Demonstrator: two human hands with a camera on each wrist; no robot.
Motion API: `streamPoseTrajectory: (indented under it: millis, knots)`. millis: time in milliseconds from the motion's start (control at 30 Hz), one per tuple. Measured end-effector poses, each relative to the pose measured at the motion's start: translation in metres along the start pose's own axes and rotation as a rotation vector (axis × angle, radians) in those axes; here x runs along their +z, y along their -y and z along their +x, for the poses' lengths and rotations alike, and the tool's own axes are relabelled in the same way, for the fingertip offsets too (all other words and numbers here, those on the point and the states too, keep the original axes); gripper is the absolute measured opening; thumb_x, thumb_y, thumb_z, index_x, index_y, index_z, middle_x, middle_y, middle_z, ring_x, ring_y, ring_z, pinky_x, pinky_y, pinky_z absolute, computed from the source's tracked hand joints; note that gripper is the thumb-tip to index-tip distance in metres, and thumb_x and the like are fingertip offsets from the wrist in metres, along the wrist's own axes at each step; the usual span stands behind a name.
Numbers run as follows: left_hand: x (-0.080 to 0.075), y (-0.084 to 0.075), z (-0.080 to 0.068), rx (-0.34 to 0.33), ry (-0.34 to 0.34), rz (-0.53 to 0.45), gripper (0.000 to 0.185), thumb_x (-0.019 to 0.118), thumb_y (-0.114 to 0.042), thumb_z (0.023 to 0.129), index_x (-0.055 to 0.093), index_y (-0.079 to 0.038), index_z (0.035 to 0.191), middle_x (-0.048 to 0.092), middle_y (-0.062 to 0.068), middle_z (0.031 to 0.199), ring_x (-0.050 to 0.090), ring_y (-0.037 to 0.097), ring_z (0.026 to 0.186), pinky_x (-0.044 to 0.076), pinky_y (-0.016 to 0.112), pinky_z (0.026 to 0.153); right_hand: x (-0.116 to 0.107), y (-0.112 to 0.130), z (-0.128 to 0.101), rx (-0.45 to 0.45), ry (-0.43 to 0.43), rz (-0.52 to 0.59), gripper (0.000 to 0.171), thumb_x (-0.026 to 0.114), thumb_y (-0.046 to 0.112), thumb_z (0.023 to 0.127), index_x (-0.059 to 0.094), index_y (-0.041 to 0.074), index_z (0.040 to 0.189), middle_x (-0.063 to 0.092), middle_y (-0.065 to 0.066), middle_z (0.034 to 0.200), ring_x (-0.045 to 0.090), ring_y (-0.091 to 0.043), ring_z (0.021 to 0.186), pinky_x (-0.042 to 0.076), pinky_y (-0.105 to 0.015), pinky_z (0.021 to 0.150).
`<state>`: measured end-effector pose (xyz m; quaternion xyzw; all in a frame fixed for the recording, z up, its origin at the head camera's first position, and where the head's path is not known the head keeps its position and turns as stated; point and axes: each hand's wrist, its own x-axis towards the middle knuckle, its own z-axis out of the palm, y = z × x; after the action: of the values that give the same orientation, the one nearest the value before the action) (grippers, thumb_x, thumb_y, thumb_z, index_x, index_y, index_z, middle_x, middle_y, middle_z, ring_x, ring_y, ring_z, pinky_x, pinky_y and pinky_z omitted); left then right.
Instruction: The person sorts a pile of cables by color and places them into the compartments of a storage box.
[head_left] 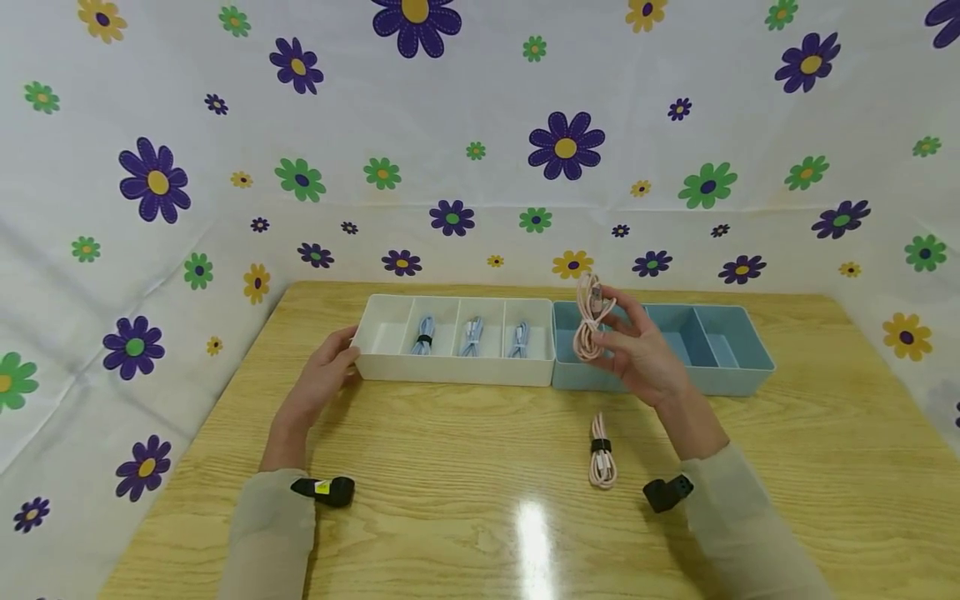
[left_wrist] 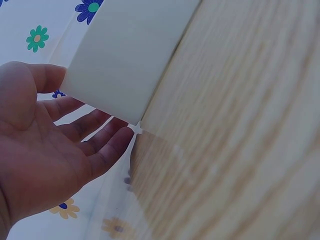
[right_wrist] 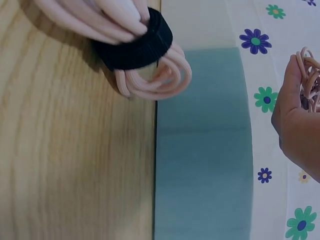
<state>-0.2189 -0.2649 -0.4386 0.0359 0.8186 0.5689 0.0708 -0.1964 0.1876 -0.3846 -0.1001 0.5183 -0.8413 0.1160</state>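
pink cable (head_left: 592, 325) is held pinched in the right hand (head_left: 637, 350) above the blue tray (head_left: 738, 367); the white tray (head_left: 450, 371) is steadied by the flat, relaxed left hand (head_left: 322, 379). lowering into a compartment seems called for.

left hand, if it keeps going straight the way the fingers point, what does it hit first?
The left hand points toward the white tray, and its fingers already lie at the tray's left end wall. So the tray's corner would likely come first; whether there is actual contact is hard to tell from these views.
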Motion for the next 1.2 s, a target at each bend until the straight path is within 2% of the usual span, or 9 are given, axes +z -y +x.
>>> streamPoseTrajectory:
  millis: [133, 233, 500, 867, 1200]
  knots:
    - [0.001, -0.002, -0.002, 0.001, 0.007, -0.008, 0.055, 0.034, -0.028, 0.109, 0.021, -0.007, 0.158, 0.028, 0.021, 0.158, 0.036, 0.039, 0.137, 0.035, 0.057, 0.107, 0.0, 0.006, 0.005, 0.037, -0.041, -0.086, 0.056, 0.053, -0.007, 0.097, 0.043, 0.026, 0.14, 0.043, -0.007, 0.125, 0.064, -0.014, 0.09, 0.057, -0.029, 0.078]
    - [0.001, -0.003, -0.003, 0.001, 0.008, -0.01, 0.055, 0.034, -0.027, 0.109, 0.02, -0.007, 0.158, 0.027, 0.022, 0.158, 0.034, 0.038, 0.138, 0.034, 0.057, 0.107, 0.0, 0.009, 0.009, 0.069, -0.056, -0.105, 0.057, 0.053, -0.006, 0.097, 0.039, 0.025, 0.143, 0.042, -0.007, 0.128, 0.063, -0.014, 0.092, 0.057, -0.03, 0.08]
    - [0.0, -0.005, -0.002, 0.006, -0.004, 0.001, 0.054, 0.035, -0.026, 0.109, 0.021, -0.007, 0.158, 0.029, 0.022, 0.158, 0.034, 0.038, 0.138, 0.034, 0.058, 0.107, -0.003, 0.011, 0.019, 0.1, -0.069, -0.098, 0.059, 0.05, -0.01, 0.096, 0.039, 0.025, 0.143, 0.042, -0.006, 0.129, 0.057, -0.017, 0.099, 0.054, -0.031, 0.082]
    - [0.0, -0.003, -0.004, 0.009, -0.008, 0.008, 0.054, 0.036, -0.028, 0.109, 0.023, -0.007, 0.157, 0.031, 0.021, 0.156, 0.036, 0.038, 0.137, 0.036, 0.056, 0.106, -0.004, 0.005, 0.026, 0.127, -0.059, 0.017, 0.057, 0.043, -0.012, 0.098, 0.039, 0.025, 0.14, 0.041, -0.006, 0.126, 0.052, -0.016, 0.091, 0.049, -0.032, 0.083]
    - [0.0, -0.003, -0.002, 0.008, -0.008, 0.007, 0.053, 0.036, -0.024, 0.109, 0.024, -0.006, 0.157, 0.032, 0.023, 0.155, 0.038, 0.038, 0.135, 0.037, 0.056, 0.105, -0.002, 0.003, 0.027, 0.161, -0.097, -0.003, 0.057, 0.04, -0.012, 0.098, 0.035, 0.025, 0.142, 0.038, -0.004, 0.132, 0.049, -0.017, 0.093, 0.049, -0.031, 0.081]
